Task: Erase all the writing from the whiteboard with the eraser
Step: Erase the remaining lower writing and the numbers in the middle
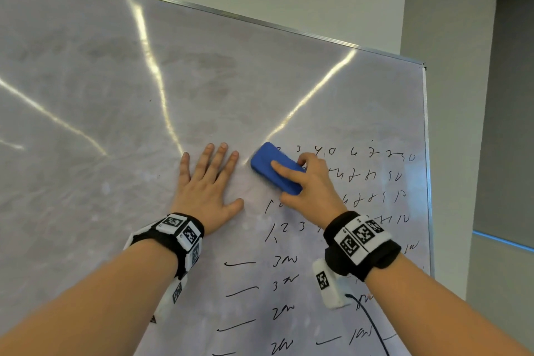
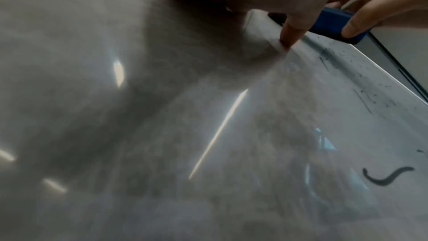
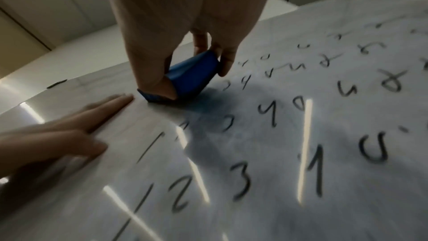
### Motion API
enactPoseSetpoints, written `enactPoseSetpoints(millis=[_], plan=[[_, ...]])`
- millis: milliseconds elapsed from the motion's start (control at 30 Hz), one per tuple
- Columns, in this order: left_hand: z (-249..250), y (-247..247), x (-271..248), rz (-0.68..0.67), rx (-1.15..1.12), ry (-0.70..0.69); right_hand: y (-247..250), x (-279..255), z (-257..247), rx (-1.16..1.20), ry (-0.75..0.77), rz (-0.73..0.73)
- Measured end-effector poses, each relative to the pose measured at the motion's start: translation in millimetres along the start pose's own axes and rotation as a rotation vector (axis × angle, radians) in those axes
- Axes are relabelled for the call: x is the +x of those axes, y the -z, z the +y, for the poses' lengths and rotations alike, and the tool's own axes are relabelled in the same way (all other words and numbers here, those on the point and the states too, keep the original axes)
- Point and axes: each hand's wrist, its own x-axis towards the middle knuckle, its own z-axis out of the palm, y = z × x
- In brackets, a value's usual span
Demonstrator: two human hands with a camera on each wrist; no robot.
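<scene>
A large whiteboard (image 1: 115, 95) fills the head view, smudged grey over its upper and left parts. Black handwritten numbers and dashes (image 1: 367, 176) cover its lower right. My right hand (image 1: 306, 179) grips a blue eraser (image 1: 271, 165) and holds it flat against the board at the left end of the top row of numbers. In the right wrist view the eraser (image 3: 192, 78) sits between thumb and fingers, above rows of digits (image 3: 273, 113). My left hand (image 1: 208, 182) presses flat on the board just left of the eraser, fingers spread and straight. The eraser (image 2: 333, 23) also shows in the left wrist view.
The board's metal frame (image 1: 427, 167) runs down the right side, with a grey wall (image 1: 450, 95) beyond it. A dark cable (image 1: 372, 324) hangs from my right wrist band across the lower writing. Bright light streaks reflect on the board's middle.
</scene>
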Motion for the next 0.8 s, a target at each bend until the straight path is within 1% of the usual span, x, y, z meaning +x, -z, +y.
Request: enactPoseSetpoints(millis=[33,100,133,167,267,300,333,367,400,467,500,533,633,667,700,733,800], plan=[[0.1,0.0,0.2,0.004,-0.001,0.000,4.6,4.7,5.9,-0.007,-0.039,0.069],[0.7,1.0,0.2,0.004,0.001,-0.001,12.3,13.0,12.2,0.019,-0.185,0.230],[1.0,1.7,0.0,0.004,0.004,-0.001,12.1,14.1,12.5,0.044,-0.231,0.264],[0.9,2.1,0.0,0.005,0.005,0.000,9.2,13.4,9.8,0.066,-0.228,0.250],[0.9,2.2,0.2,0.009,0.000,0.004,-5.1,1.1,-1.5,0.056,-0.040,0.058],[0.9,1.8,0.6,0.011,0.000,0.004,-7.0,-2.0,-1.8,0.031,0.002,0.017],[1.1,1.4,0.5,0.011,-0.002,0.003,-5.8,-1.9,-0.1,0.006,0.017,0.017],[1.3,1.3,0.7,0.010,-0.004,0.003,-3.1,1.3,3.3,-0.001,0.001,0.056],[1.1,1.2,0.3,0.008,-0.006,0.004,-0.1,5.7,6.5,0.012,-0.051,0.117],[0.9,1.4,0.4,0.005,-0.002,0.001,3.6,12.9,8.7,0.070,-0.204,0.242],[0.9,1.3,0.4,0.003,-0.001,0.000,2.0,14.0,6.9,0.098,-0.245,0.274],[0.9,1.1,0.4,-0.001,0.000,0.001,-1.5,13.1,3.2,0.114,-0.246,0.266],[1.6,-0.1,0.4,-0.002,0.010,0.004,-9.3,2.1,-2.4,0.129,-0.126,0.107],[1.9,0.0,0.3,-0.005,0.014,0.003,-6.3,0.2,-0.5,0.105,-0.097,0.082],[2.0,0.2,0.0,-0.007,0.016,0.002,-1.3,1.5,3.4,0.077,-0.095,0.099],[1.9,0.5,0.0,-0.006,0.014,0.002,4.3,5.2,9.3,0.061,-0.123,0.152],[1.8,1.0,-0.2,-0.009,0.009,0.004,12.9,11.8,16.3,0.095,-0.259,0.274]])
